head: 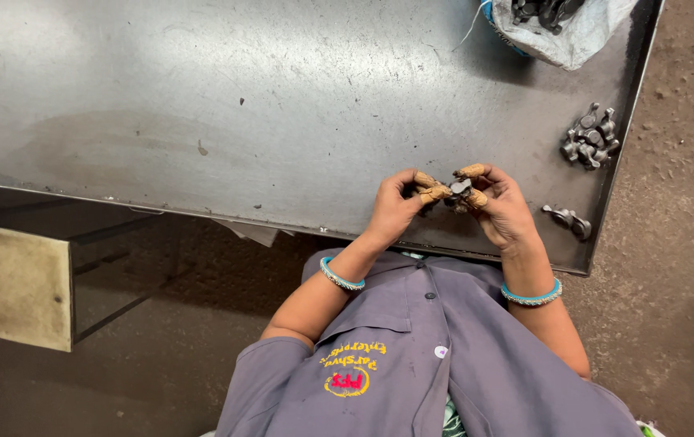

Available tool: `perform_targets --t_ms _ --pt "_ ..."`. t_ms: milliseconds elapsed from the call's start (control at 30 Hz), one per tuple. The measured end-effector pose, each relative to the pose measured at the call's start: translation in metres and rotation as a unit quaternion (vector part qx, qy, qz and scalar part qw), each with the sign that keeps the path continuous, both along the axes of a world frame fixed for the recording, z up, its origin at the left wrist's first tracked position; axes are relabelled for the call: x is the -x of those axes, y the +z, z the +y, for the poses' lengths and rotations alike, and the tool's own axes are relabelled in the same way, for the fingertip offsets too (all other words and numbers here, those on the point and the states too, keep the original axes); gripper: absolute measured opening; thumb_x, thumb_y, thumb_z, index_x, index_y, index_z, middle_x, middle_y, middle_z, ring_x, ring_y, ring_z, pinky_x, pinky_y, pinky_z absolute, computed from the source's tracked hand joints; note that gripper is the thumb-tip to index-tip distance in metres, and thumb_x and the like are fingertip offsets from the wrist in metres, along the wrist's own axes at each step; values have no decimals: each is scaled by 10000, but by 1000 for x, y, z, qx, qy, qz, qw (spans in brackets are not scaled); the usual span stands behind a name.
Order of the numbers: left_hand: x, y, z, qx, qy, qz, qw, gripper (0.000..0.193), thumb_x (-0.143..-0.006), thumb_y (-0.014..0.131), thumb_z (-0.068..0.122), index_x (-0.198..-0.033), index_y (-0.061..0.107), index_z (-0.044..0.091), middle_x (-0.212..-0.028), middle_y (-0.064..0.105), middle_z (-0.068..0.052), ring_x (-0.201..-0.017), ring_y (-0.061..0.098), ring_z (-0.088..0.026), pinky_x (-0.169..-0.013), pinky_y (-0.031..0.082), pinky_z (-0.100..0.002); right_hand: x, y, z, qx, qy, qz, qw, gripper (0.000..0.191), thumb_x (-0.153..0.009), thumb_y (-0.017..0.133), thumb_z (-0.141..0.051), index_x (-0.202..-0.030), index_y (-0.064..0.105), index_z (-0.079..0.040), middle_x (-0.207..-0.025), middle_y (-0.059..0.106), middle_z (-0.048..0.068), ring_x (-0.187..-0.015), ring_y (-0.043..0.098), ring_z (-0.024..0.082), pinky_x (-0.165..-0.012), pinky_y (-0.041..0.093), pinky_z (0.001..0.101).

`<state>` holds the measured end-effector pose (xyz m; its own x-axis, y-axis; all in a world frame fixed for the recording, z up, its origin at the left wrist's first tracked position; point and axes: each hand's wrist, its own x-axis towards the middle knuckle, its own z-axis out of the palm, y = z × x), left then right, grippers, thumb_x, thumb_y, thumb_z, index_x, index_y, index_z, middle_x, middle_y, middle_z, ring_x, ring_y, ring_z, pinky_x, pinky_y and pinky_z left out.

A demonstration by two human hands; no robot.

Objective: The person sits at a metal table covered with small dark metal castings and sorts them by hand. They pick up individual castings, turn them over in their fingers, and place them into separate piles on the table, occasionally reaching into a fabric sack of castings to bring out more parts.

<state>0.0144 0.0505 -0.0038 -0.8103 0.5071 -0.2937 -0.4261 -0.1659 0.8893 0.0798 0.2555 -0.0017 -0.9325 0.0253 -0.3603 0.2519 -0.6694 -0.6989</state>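
Observation:
Both my hands meet over the near edge of a grey metal table (225, 113). My left hand (400, 206) and my right hand (501, 206) pinch one small dark metal part (459, 188) between them. Tan finger covers sit on several fingertips of both hands. Each wrist wears a turquoise bangle. The part is mostly hidden by my fingers, so its shape is unclear.
A small pile of dark metal parts (591, 136) lies near the table's right edge, and a single similar part (570, 220) lies closer to me. A white sack (574, 32) holding more parts sits at the far right corner. A tan board (11, 283) stands left below the table.

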Motion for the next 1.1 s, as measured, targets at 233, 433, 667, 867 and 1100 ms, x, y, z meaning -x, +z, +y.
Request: perform_targets --t_ms 233,433,667,867,1100 --pt "-2 -2 2 -88 -5 -59 994 100 -981 700 73 -1030 675 -10 -923 713 -32 -825 651 -62 -713 542 -233 0 -4 -2 -7 2 -24 1000 275 -910 806 -97 -1107 625 -36 -965 693 56 -745 636 120 -597 511 242" --pt "1 -4 -4 -27 20 -12 999 130 -1035 636 113 -1082 684 1 -908 675 -4 -794 617 -60 -676 504 -234 15 11 9 -135 95 -16 986 251 -896 806 -56 -1071 644 23 -884 667 101 -721 644 152 -593 521 287" --pt "5 -1 -22 98 39 164 981 153 -1050 610 120 -1120 652 -9 -921 672 -9 -832 609 -80 -744 519 -251 71 74 17 -36 -174 87 980 394 -769 828 -33 -1113 677 -150 -1078 752 164 -865 763 206 -731 619 299" --pt "-12 28 -16 219 57 375 899 299 -939 767 140 -1175 642 4 -1079 678 -130 -976 662 -253 -863 551 -349 70 78 23 -656 -130 32 743 442 -777 910 -195 -1166 716 -122 -1248 724 70 -1181 590 303 -941 557 418" --pt "-32 26 -8 268 -4 506 820 446 -872 771 99 -1291 621 60 -1324 572 -154 -1212 536 -351 -1041 425 -452 44 50 70 -814 -62 -111 566 779 -585 935 -410 -1285 701 -158 -1498 483 149 -1274 400 409 -1024 313 617"
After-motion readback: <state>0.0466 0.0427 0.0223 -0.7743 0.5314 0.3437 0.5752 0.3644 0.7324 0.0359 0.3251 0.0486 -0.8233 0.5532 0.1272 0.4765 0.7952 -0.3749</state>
